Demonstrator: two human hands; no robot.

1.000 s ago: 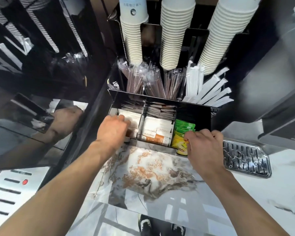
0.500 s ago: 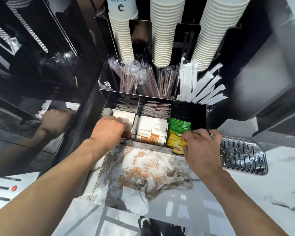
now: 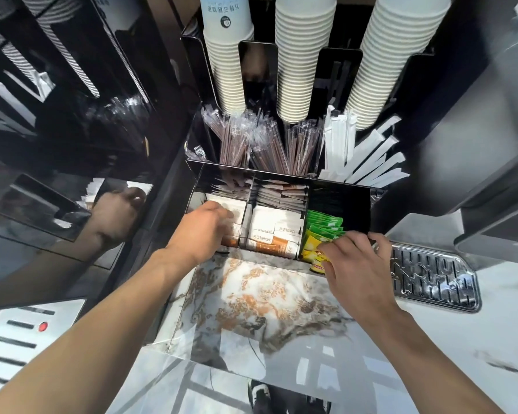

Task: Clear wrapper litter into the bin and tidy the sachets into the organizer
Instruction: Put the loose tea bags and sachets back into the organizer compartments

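Left hand (image 3: 202,227) in left slot of organizer (image 3: 338,186), grip can't tell. Right hand (image 3: 355,258) pinching yellow sachets (image 3: 311,245); could spill w/ careless shove.

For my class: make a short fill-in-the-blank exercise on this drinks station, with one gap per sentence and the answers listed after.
1. The organizer has ____ sachet compartments side by side.
2. The right hand reaches the yellow and ____ tea sachets.
3. The left hand is in the ____ compartment.
4. Above the straws hang ____ stacks of paper cups.

Answers: three; green; left; three
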